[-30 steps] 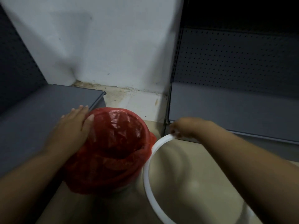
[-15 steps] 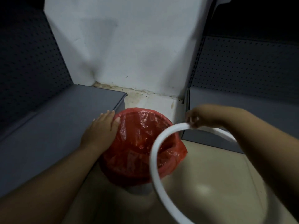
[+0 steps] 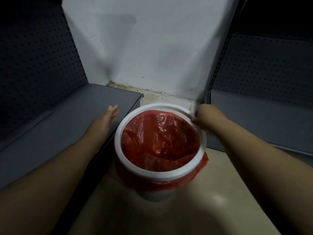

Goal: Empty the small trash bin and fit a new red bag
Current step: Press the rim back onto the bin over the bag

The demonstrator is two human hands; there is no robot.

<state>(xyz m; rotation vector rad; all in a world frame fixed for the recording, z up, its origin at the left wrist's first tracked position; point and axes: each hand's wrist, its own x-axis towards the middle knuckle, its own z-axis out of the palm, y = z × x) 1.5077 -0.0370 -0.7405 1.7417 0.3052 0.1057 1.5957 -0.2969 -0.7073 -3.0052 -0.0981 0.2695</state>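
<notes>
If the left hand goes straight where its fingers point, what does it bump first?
Probably the white wall. The left hand points forward over the grey shelf. Depth is unclear, so it could brush the shelf first.

The red bag [image 3: 160,141] overhang hides most of the bin [image 3: 154,195].

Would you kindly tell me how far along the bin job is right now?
Done: the red bag lines the bin, its edge folded outside. In hand: the white ring sits over the bag on the rim, the right hand gripping it; the left hand is open beside the bin. Left: probably pressing the ring down evenly and letting go.
</notes>
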